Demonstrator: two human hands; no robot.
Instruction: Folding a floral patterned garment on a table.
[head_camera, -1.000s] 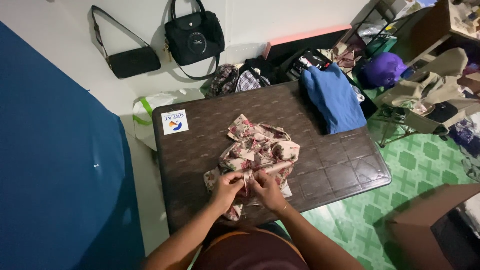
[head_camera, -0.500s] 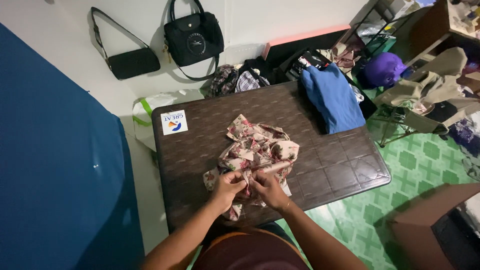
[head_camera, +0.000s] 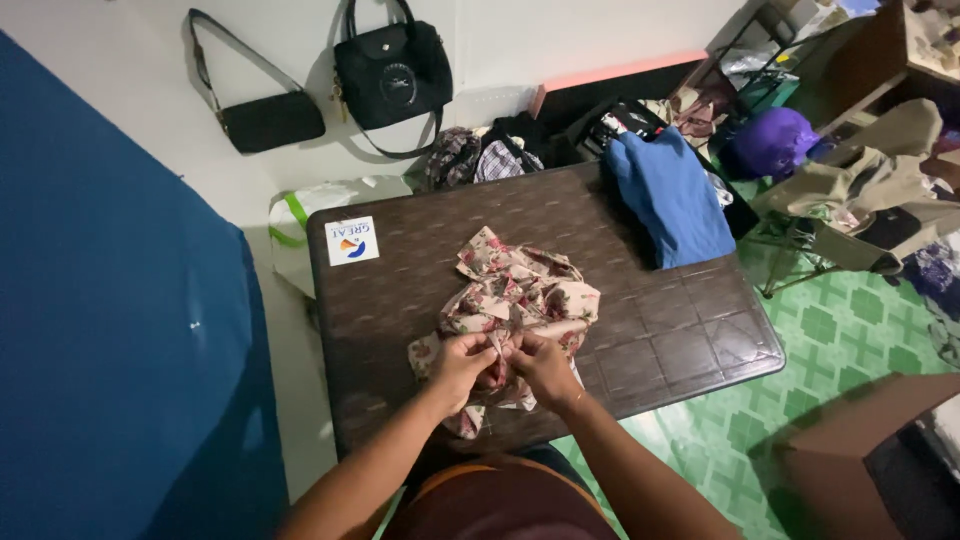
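Left hand (head_camera: 460, 362) and right hand (head_camera: 545, 366): each grip is pinched shut on the near edge of the floral garment (head_camera: 520, 300), knuckles almost touching. Garment lies crumpled mid-worktop (head_camera: 680, 340), near side. Judgement: keep both pinches on one seam and draw apart evenly. Folded blue cloth (head_camera: 670, 195) lies at the far right corner

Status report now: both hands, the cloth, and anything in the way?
Left hand and right hand both pinching the floral cloth at its near edge. Cloth crumpled on the brown table. Blue garment at far corner, apart.
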